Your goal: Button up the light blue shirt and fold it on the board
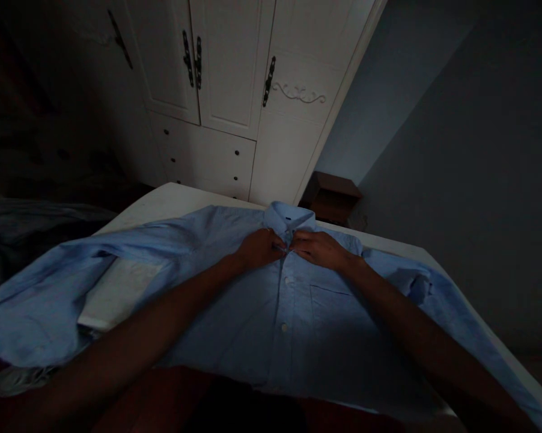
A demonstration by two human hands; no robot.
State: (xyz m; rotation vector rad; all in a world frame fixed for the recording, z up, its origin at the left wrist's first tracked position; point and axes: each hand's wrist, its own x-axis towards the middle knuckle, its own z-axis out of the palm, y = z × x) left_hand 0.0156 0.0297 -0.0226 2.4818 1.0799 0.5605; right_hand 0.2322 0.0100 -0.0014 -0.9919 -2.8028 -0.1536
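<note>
Both left hand [260, 248] and right hand [318, 248] angle inward; each pinches the blue shirt [253, 313].

Left hand [261, 248], right hand [319, 249] — both pinch blue shirt [257, 313].

Blue shirt [253, 310] (long-sleeved), front up

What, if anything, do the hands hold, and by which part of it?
The left hand and right hand pinch the shirt by its front edges, just below the collar.
</note>
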